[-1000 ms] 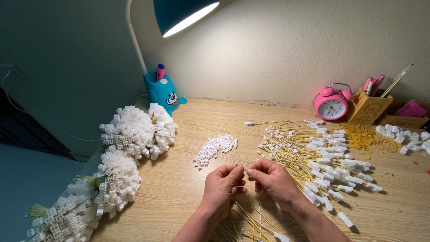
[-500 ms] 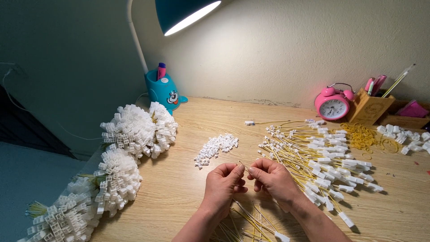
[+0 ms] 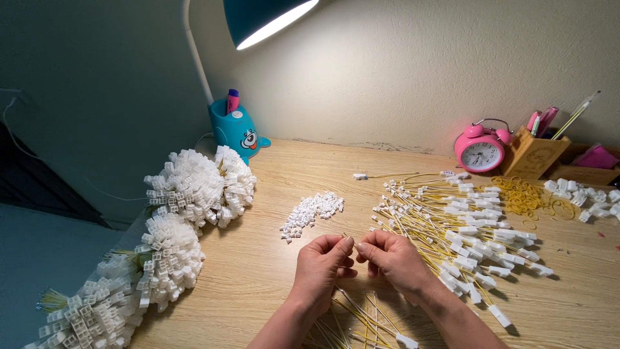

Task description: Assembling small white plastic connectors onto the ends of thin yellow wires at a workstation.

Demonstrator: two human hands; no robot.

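Pinching one thin yellow wire (image 3: 352,240) between left hand (image 3: 321,261) and right hand (image 3: 392,256), fingertips nearly meeting; risk: slipping into the loose white plastic connector pile (image 3: 312,212) mid-desk.

A single head-worn view looks down and forward from just above the near edge of the wooden desk (image 3: 271,284), close over the left hand (image 3: 321,265) and right hand (image 3: 394,258) at bottom centre. It faces the far wall (image 3: 400,71), with the lamp shade (image 3: 261,19) at top.
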